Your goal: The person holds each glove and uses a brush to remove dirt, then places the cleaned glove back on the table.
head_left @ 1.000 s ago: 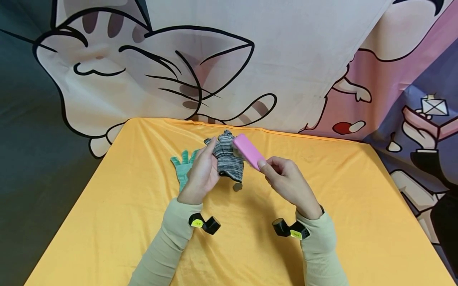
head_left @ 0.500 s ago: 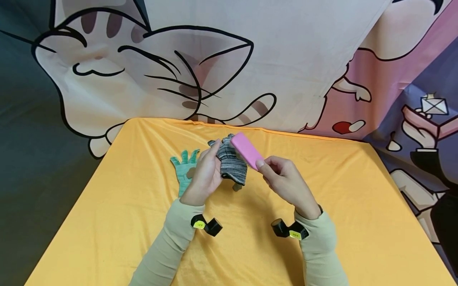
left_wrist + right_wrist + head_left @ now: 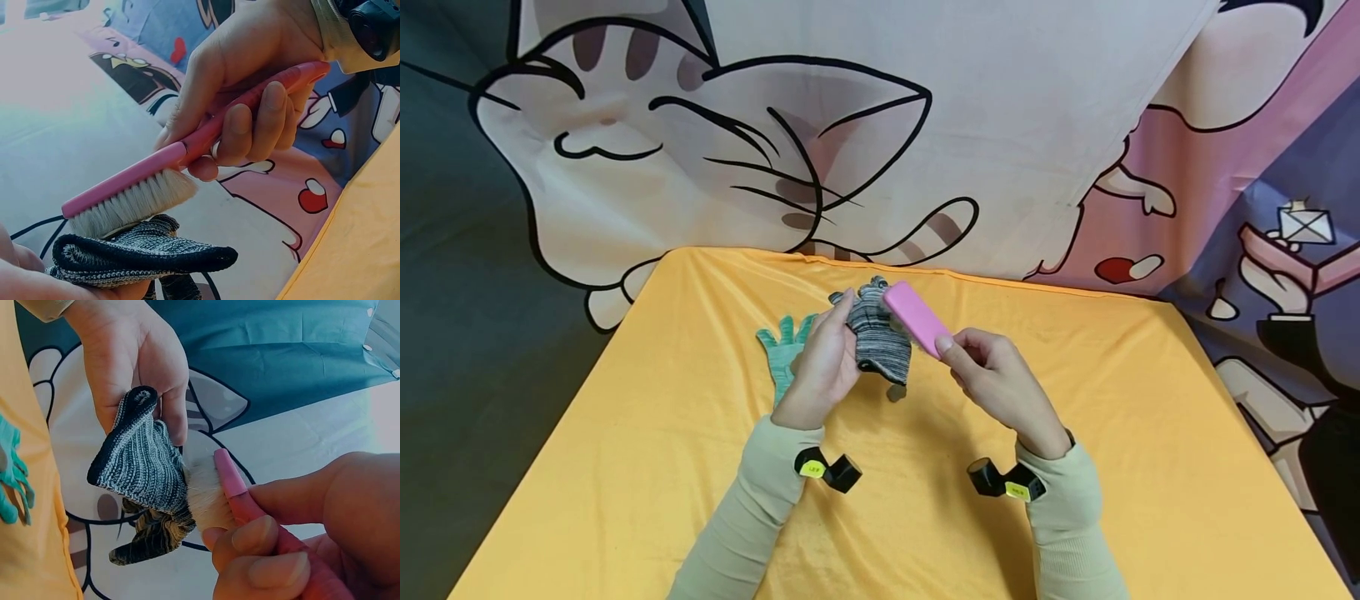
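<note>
My left hand (image 3: 827, 358) holds a grey-and-black striped knit glove (image 3: 880, 337) above the table, its dark-edged cuff toward me. In the right wrist view the glove (image 3: 147, 462) lies against the palm, and some fingers are hidden behind it. My right hand (image 3: 1000, 375) grips a pink brush (image 3: 917, 318) by its handle. Pale bristles (image 3: 134, 203) touch the top of the glove in the left wrist view. From the right wrist view, the bristles (image 3: 206, 497) press against the glove's side.
On the yellow cloth-covered table (image 3: 715, 467), a green glove (image 3: 782, 358) lies left of my left hand, partly hidden by it. A small brown thing (image 3: 896, 392) shows below the striped glove; its kind is unclear. A cartoon-printed curtain (image 3: 1000, 133) hangs behind the table.
My left hand and the striped glove shifted slightly right and down half a second ago, then came back left and up. The brush has barely moved.
</note>
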{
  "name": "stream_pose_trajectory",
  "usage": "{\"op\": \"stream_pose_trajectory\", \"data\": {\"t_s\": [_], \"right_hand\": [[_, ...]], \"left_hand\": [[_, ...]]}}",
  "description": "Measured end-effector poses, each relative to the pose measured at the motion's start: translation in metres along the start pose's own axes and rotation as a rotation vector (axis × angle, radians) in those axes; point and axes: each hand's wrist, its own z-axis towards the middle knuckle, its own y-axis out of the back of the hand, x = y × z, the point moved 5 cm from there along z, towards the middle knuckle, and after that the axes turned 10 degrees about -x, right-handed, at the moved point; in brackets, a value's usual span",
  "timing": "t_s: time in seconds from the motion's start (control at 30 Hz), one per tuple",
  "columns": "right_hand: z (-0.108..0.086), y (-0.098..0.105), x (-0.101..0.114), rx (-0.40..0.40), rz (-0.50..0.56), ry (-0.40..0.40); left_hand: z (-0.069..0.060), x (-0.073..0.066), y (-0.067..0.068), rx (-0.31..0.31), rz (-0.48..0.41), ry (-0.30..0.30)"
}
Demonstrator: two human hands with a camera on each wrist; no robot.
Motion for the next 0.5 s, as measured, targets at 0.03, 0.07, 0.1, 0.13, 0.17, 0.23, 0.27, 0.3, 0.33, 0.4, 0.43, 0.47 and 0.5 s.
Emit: {"op": "stream_pose_trajectory", "data": {"t_s": [0.03,0.07,0.1,0.13,0.17,0.23,0.27,0.3,0.33,0.4,0.43,0.47,0.5], "right_hand": [[0.0,0.0,-0.0001,0.001,-0.002,0.001],[-0.0001,0.0001,-0.0002,0.001,-0.004,0.002],[-0.0002,0.0002,-0.0003,0.001,-0.007,0.003],[-0.0002,0.0003,-0.0003,0.0,-0.009,0.005],[-0.0002,0.0003,-0.0002,0.0,-0.014,0.01],[-0.0004,0.0002,-0.0006,0.0,-0.015,0.01],[-0.0005,0.0003,-0.0006,0.0,-0.017,0.013],[-0.0006,0.0005,-0.0006,0.0,-0.019,0.016],[-0.0009,0.0008,-0.0003,0.0,-0.022,0.019],[-0.0013,0.0018,-0.0002,-0.002,-0.015,0.019],[-0.0014,0.0024,-0.0002,-0.004,-0.004,0.02],[-0.0015,0.0031,-0.0002,-0.008,0.007,0.02],[-0.0016,0.0038,-0.0004,-0.012,0.02,0.018]], "left_hand": [[-0.0003,0.0001,0.0002,0.006,0.002,0.002],[-0.0005,0.0,0.0001,0.015,-0.002,0.001],[-0.0004,-0.0002,0.0,0.028,-0.012,-0.005],[-0.0008,-0.0006,-0.0002,0.042,-0.021,-0.012],[-0.0011,-0.0012,-0.0005,0.062,-0.026,-0.024],[-0.0016,-0.0023,-0.0013,0.092,-0.044,-0.044],[-0.0015,-0.0027,-0.0013,0.1,-0.052,-0.053],[-0.0015,-0.003,-0.0011,0.104,-0.055,-0.06],[-0.0015,-0.0032,-0.0011,0.104,-0.051,-0.064],[-0.0015,-0.0034,-0.0011,0.101,-0.053,-0.065],[-0.0014,-0.0034,-0.0011,0.095,-0.052,-0.066],[-0.0013,-0.0034,-0.0011,0.092,-0.054,-0.065],[-0.0014,-0.0032,-0.0013,0.088,-0.047,-0.061]]}}
